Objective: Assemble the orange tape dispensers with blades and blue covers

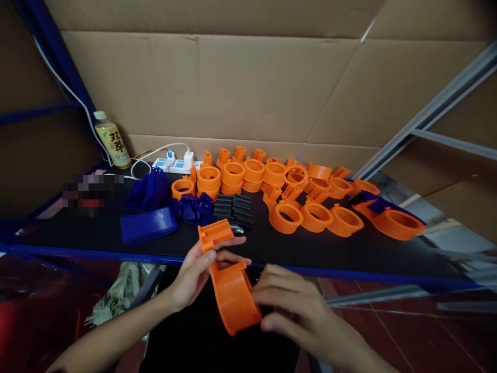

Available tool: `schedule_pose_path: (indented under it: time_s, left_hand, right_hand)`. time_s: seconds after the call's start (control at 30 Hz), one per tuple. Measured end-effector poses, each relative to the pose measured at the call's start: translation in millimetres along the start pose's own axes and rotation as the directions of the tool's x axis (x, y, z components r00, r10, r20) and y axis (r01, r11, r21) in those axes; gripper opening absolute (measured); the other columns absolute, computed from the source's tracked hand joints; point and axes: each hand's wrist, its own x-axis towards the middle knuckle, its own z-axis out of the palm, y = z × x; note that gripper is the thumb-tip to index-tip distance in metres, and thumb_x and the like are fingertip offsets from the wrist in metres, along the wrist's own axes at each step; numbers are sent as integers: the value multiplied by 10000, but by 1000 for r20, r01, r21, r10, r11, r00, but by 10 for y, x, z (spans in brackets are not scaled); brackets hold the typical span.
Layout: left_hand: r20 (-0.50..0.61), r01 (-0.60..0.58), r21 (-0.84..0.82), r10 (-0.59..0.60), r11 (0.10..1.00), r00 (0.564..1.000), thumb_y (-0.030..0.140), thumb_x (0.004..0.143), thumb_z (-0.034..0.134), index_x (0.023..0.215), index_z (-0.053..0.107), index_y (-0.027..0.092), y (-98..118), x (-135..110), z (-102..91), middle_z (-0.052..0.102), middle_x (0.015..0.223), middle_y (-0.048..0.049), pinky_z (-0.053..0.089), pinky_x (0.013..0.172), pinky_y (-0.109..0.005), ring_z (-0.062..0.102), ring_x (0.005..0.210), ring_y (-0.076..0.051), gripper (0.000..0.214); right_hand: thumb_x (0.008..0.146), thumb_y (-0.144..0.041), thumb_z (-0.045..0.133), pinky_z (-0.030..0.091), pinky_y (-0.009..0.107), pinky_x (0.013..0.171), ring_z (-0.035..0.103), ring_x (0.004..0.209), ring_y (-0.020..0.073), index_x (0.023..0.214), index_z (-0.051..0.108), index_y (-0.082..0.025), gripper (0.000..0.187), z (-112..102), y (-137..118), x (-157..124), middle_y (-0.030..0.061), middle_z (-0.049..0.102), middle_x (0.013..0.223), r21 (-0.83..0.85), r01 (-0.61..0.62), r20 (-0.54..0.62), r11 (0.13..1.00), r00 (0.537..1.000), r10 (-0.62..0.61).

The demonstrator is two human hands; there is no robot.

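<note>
In front of the table's edge I hold an orange plastic tape dispenser body [234, 295], a wide ring with an arm ending in a grooved head. My left hand [196, 272] is closed around the arm just below the head, its index finger stretched out behind. At the ring's right rim is my right hand [297, 305], its fingers and thumb closed on the edge; the fingertips are partly hidden. Beyond my hands lie black ribbed strips [233, 210], small dark blue plastic parts [193, 208] and a stack of flat blue pieces [148, 225].
Several more orange dispenser bodies [285, 216] stand in rows on the black tabletop [217, 248]. One at the right [399, 224] carries a blue piece. A power strip [178, 166], a bottle [113, 142] and more blue pieces [149, 187] are at the back left. Cardboard walls [233, 88] enclose the table.
</note>
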Motion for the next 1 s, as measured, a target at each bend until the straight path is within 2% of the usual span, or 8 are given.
schedule_pose_path:
  time_s: [0.07,0.13,0.2,0.27,0.37,0.67,0.87,1.0]
  left_hand:
    - [-96,3,8,-2,1000,995,428,941,543,1265,617,102,50,-24,-49,644,1299,-230,560,815,-396,719,966,-319,466]
    - [-163,31,34,-25,999,986,463,944,517,1184,646,70,82,-30,-112,727,1063,-208,561,750,-355,728,853,-286,478]
    - [-206,59,51,-48,997,977,505,946,486,1071,670,62,91,-22,-162,730,901,-175,556,701,-336,723,773,-267,495]
    - [-232,74,58,-59,996,971,534,942,471,989,665,70,87,-9,-185,715,840,-153,547,645,-319,714,700,-248,505]
    - [-244,73,63,-55,995,968,556,927,485,924,641,83,74,9,-186,697,820,-129,538,590,-305,697,635,-222,498]
    - [-220,99,112,-73,989,973,525,916,546,1049,537,155,25,63,-290,717,840,-85,549,572,-316,698,584,-206,394]
    - [-222,120,111,-93,987,971,508,928,546,1072,524,154,51,85,-266,725,885,-104,569,623,-354,710,609,-216,383]
    - [-222,120,143,-87,982,971,491,942,539,1119,513,154,69,90,-247,733,958,-132,564,657,-357,732,682,-239,382]
  right_hand:
    - [997,-311,539,511,301,764,651,832,164,1062,713,-212,210,-6,177,120,55,721,910,-54,-35,-150,998,988,26]
    - [991,-285,543,517,297,757,666,855,172,1064,712,-218,196,6,365,258,58,719,958,-198,-144,-260,970,961,89]
    - [984,-294,546,522,307,738,674,887,195,1112,706,-221,217,60,523,399,70,705,1013,-373,-240,-263,896,954,146]
    - [994,-301,514,517,310,687,678,872,205,1160,692,-218,258,136,633,515,77,691,1025,-504,-283,-236,816,954,185]
    - [1011,-296,469,502,304,643,677,824,194,1152,687,-202,275,225,724,611,76,676,1019,-578,-302,-225,758,952,208]
    - [981,-242,495,479,284,633,666,815,178,1017,671,-209,183,233,831,643,68,671,1020,-513,-319,-244,797,944,221]
    - [937,-251,552,496,289,674,648,824,180,945,665,-222,116,195,870,664,53,644,982,-347,-364,-255,864,924,286]
    - [919,-288,593,494,306,708,620,819,181,920,675,-213,111,127,849,678,54,637,953,-192,-332,-290,923,918,270]
